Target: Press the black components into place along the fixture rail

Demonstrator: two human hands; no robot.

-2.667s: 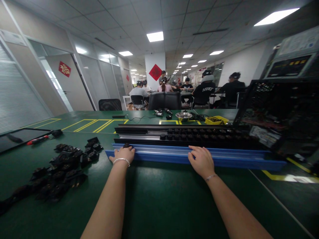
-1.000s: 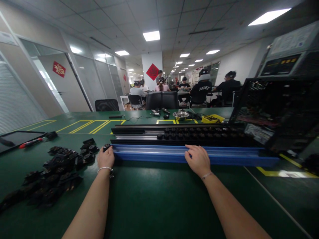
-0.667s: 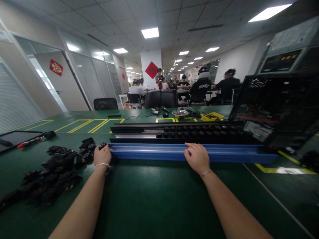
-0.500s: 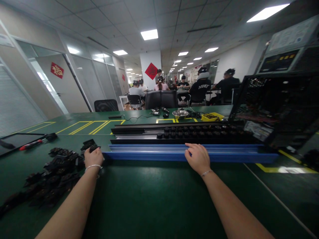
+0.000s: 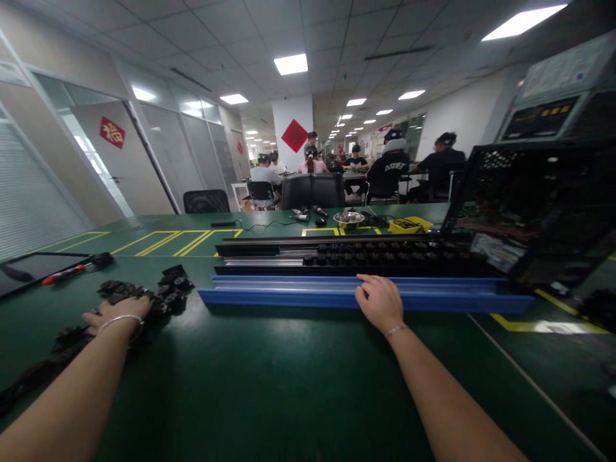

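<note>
My left hand [image 5: 119, 313] is over the pile of small black plastic parts [image 5: 176, 289] on the left. Its fingers are spread among the parts, and their tips are partly hidden. A long blue channel rail [image 5: 283, 300] lies crosswise in front of me. On its middle rests my right hand [image 5: 380, 303], the index finger stretched out and the thumb apart at the near wall. Just behind are black channel rails [image 5: 250, 268], with rows of black parts [image 5: 375, 255] seated along them.
A screwdriver with a red handle [image 5: 62, 276] and a dark flat panel [image 5: 29, 273] lie at left. Farther back are a metal bowl [image 5: 348, 219] and a yellow tray [image 5: 409, 226]. An open black computer case [image 5: 539, 212] stands at right. Several people sit beyond the table.
My left hand has moved left and nearer to me, from the rail's left end onto the pile. My right hand stays on the blue rail.
</note>
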